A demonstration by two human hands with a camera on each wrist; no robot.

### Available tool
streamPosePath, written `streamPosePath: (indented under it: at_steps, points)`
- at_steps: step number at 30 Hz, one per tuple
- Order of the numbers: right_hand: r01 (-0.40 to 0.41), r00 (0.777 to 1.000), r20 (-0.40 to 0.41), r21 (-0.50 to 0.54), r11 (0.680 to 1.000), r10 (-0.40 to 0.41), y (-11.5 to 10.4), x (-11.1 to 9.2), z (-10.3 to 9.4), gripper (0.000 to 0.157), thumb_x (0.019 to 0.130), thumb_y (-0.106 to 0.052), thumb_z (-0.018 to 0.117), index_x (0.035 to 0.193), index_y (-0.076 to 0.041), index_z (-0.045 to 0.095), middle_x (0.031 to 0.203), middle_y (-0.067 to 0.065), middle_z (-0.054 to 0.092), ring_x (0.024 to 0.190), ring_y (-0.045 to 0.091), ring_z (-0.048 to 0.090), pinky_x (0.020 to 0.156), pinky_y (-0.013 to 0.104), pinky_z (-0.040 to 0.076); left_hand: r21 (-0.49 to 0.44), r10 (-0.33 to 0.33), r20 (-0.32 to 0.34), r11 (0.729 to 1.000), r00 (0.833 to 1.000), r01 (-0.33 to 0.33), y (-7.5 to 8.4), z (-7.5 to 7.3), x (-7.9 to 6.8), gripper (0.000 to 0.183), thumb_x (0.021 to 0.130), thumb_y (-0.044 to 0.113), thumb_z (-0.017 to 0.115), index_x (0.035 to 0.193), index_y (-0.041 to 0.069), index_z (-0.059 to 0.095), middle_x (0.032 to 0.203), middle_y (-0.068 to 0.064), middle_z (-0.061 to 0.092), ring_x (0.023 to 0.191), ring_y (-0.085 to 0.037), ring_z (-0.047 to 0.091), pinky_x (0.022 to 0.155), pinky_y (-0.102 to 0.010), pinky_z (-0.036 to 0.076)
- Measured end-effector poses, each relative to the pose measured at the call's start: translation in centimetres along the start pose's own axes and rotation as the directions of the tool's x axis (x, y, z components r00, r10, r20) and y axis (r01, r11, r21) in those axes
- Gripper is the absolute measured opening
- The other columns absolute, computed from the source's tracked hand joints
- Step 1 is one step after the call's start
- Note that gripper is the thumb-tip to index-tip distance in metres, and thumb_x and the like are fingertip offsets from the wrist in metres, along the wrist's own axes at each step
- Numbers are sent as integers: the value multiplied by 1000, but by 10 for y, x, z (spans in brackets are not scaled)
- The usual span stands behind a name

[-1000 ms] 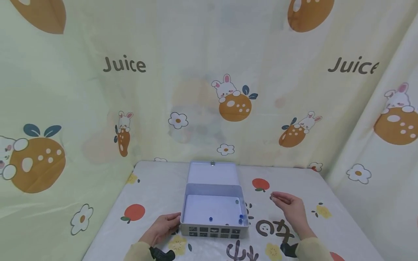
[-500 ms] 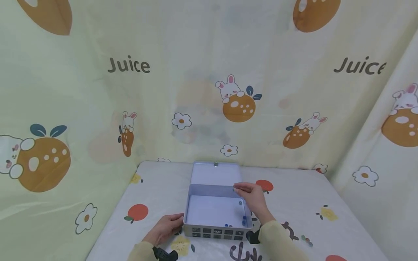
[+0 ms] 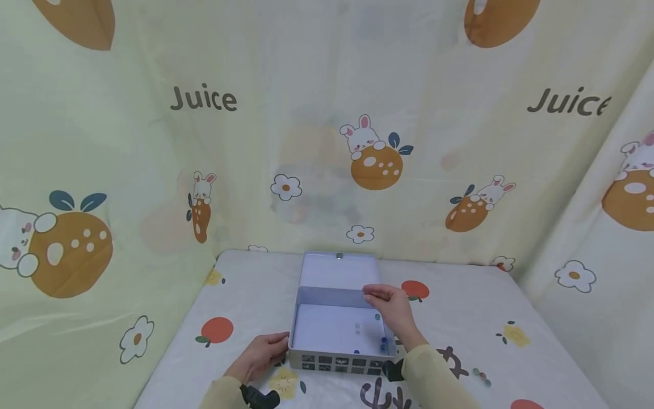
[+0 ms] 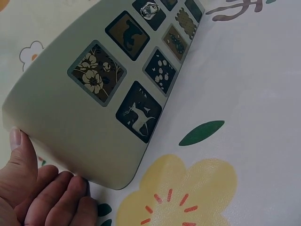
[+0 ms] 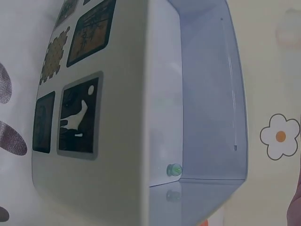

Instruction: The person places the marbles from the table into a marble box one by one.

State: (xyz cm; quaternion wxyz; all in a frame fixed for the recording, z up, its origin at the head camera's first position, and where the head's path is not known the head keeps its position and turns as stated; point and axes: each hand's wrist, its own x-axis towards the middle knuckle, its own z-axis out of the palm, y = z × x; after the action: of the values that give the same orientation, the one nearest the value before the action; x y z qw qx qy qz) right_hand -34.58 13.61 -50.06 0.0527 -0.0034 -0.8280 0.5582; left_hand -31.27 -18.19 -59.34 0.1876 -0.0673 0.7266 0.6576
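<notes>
A tin box (image 3: 297,359) is set on the cloth-covered surface (image 3: 455,312), its lid (image 3: 337,271) folded back behind the rear wall. Its front wall is decorated with two rows of dark printed squares (image 4: 97,73), and a metal catch (image 4: 150,10) is seen among them.

The left hand (image 3: 261,353) is placed at the left wall of the box near the front corner; the thumb is touched to the wall and the other fingers are bent beside it. The fingertips are hidden, so whether the box is gripped cannot be told.

The right hand (image 3: 395,309) is held above the rear right part of the box, fingers reached leftward and tips close together. Whether anything is pinched between them cannot be told.

Inside the box, a green marble (image 5: 174,170) is seen near the rear right corner, two blue marbles (image 3: 384,343) are gathered by the right wall, and another blue marble (image 3: 356,351) is partly hidden by the front rim. A pale, blurred marble (image 3: 357,326) is seen over the box floor; whether it is touched to the floor cannot be told.

A small cluster of coloured marbles (image 3: 482,376) is laid on the surface, right of the right sleeve (image 3: 436,383). Behind everything, a curtain (image 3: 317,74) printed with rabbits and oranges is hung.
</notes>
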Motion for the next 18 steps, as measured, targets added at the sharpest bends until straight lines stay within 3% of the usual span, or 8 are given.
streamPosePath:
  at_steps: [10, 18]
  points:
    - [8, 1000, -16, 16, 1000, -8, 7, -3, -12, 25, 95, -8, 72, 120, -8, 75, 119, 10, 77, 113, 26, 73, 101, 40, 61, -7, -16, -21, 1000, 1000, 16, 1, 2, 0, 46, 105, 18, 60, 144, -5, 53, 149, -25, 53, 141, -41, 50, 110, -49, 54]
    - [-6, 998, -65, -30, 1000, 4, 45, -11, -58, 31, 97, -13, 71, 127, -3, 70, 123, 13, 75, 108, 15, 73, 91, 25, 63, -6, -11, -7, 1000, 1000, 11, 0, 0, 0, 47, 104, 19, 60, 144, -6, 53, 149, -26, 53, 140, -41, 51, 110, -49, 54]
